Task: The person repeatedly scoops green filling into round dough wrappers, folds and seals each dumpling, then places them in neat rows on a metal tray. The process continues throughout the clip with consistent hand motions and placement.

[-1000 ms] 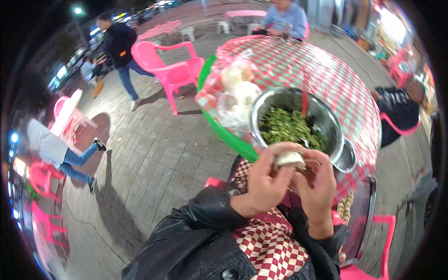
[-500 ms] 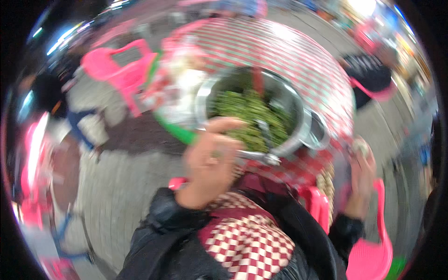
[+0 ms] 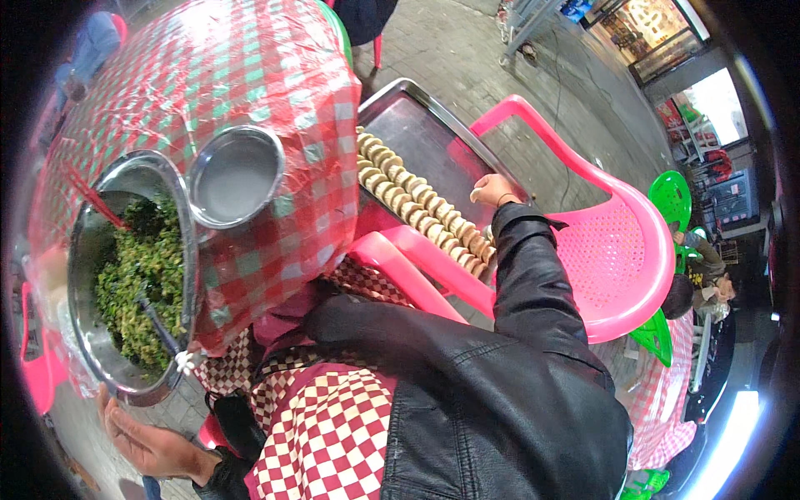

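My right hand (image 3: 497, 192) reaches out over a metal tray (image 3: 442, 117), fingers closed around a small pale dumpling that they largely hide. Rows of folded dumplings (image 3: 417, 200) lie along the tray's near side, below that hand. My left hand (image 3: 150, 442) is empty, its fingers stretched out beside the lower rim of a big steel pot (image 3: 87, 321). Chopped green filling (image 3: 137, 292) fills part of the pot. A dark-handled spoon (image 3: 158, 323) leans in the filling, and a red stick-like utensil (image 3: 96, 198) rests against the pot's far side.
A steel bowl of whitish liquid (image 3: 237, 177) stands on the checked, plastic-covered table (image 3: 283, 75), right of the pot. The tray rests across a pink plastic chair (image 3: 612, 250). Green stools (image 3: 669, 200) and another checked table (image 3: 667, 400) stand farther right, near a seated person.
My view has swung right, bringing the tray of dumplings into sight. My right hand has moved from beside the table to above the tray; my left has come away from over the pot.
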A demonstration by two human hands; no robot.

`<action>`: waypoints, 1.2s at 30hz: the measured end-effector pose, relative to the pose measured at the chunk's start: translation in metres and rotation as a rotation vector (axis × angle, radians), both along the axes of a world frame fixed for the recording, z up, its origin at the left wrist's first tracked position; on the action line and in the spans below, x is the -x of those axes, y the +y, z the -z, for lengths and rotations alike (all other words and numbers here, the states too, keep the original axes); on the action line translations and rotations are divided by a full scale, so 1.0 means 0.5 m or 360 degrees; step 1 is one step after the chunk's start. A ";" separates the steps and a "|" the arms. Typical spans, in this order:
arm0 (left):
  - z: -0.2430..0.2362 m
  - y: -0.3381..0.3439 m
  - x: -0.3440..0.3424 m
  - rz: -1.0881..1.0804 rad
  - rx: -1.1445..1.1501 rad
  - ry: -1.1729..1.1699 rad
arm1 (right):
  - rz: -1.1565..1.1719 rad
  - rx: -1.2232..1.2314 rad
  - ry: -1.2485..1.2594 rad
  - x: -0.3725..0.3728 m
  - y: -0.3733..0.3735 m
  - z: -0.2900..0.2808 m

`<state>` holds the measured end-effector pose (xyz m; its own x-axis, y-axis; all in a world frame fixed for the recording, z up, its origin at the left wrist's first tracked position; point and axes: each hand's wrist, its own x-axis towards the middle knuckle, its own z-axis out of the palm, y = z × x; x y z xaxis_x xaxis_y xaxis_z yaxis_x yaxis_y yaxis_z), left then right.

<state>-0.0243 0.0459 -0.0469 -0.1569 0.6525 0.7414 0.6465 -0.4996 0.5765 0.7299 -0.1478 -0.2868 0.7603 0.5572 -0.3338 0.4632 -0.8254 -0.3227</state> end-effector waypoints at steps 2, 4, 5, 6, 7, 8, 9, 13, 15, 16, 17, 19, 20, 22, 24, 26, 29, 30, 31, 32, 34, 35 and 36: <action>0.002 -0.005 -0.003 -0.0058 0.0031 -0.0070 | -0.0028 -0.0075 -0.0116 -0.004 -0.054 0.044; 0.000 -0.011 -0.005 -0.0092 0.0023 -0.0039 | -0.0021 -0.0096 -0.0159 -0.004 -0.097 0.070; 0.000 -0.013 -0.006 -0.0075 0.0010 -0.0029 | -0.0059 -0.0170 -0.0053 -0.002 -0.111 0.079; -0.001 -0.014 -0.007 -0.0057 -0.0005 -0.0015 | -0.0060 -0.0220 0.0046 0.003 -0.124 0.083; 0.000 -0.018 -0.009 -0.0060 -0.0027 -0.0008 | 0.0038 -0.0176 0.0139 0.009 -0.134 0.087; 0.002 -0.021 -0.012 -0.0028 -0.0006 -0.0015 | -0.0135 -0.0079 0.0064 0.014 -0.145 0.084; 0.005 -0.024 -0.016 -0.0017 0.0006 -0.0029 | -0.0086 -0.0103 0.0099 0.019 -0.149 0.084; 0.007 -0.030 -0.030 0.0042 0.0000 -0.0064 | 0.0146 -0.0115 0.0174 0.028 -0.163 0.083; 0.001 -0.027 -0.034 0.0022 -0.0043 0.0029 | -0.0103 -0.0030 -0.0101 0.023 -0.164 0.092; -0.002 -0.027 -0.035 0.0034 -0.0065 0.0063 | -0.0025 -0.0077 -0.0049 0.018 -0.164 0.099; -0.004 -0.028 -0.036 0.0036 -0.0055 0.0080 | 0.0054 -0.0124 0.0004 0.013 -0.162 0.106; -0.003 -0.028 -0.036 0.0047 -0.0035 0.0068 | 0.0101 -0.0141 -0.0005 0.004 -0.160 0.118; 0.000 -0.028 -0.035 0.0039 -0.0015 0.0065 | 0.0067 -0.0113 -0.0065 0.003 -0.159 0.122; 0.010 -0.028 -0.027 0.0078 0.0012 0.0005 | -0.0199 -0.0070 -0.0391 0.007 -0.162 0.124; 0.021 -0.030 -0.012 0.0003 0.0075 -0.0021 | -0.0243 -0.0138 -0.0406 0.017 -0.166 0.119; 0.025 -0.030 0.005 -0.0038 0.0114 0.0110 | -0.0331 -0.0052 -0.0460 0.029 -0.168 0.111; 0.015 -0.014 0.009 -0.0248 -0.0269 0.1196 | -0.0390 0.0362 -0.0357 0.031 -0.151 0.110; 0.016 0.001 -0.003 -0.0197 -0.0147 0.0802 | -0.0279 0.0250 -0.0277 0.031 -0.151 0.112; 0.012 0.003 -0.010 -0.0121 -0.0080 0.0351 | -0.0148 0.0190 -0.0213 0.031 -0.147 0.117; 0.013 0.029 -0.028 -0.0012 -0.0132 0.0320 | -0.0103 0.0172 -0.0269 0.031 -0.139 0.124; 0.015 0.054 -0.055 0.0104 -0.0194 0.0232 | -0.0092 0.0179 -0.0332 0.031 -0.133 0.133; 0.018 0.064 -0.065 0.0138 -0.0213 0.0203 | -0.0118 0.0172 -0.0356 0.032 -0.131 0.137; 0.020 0.068 -0.072 0.0160 -0.0226 0.0174 | -0.0077 0.0133 -0.0336 0.033 -0.130 0.139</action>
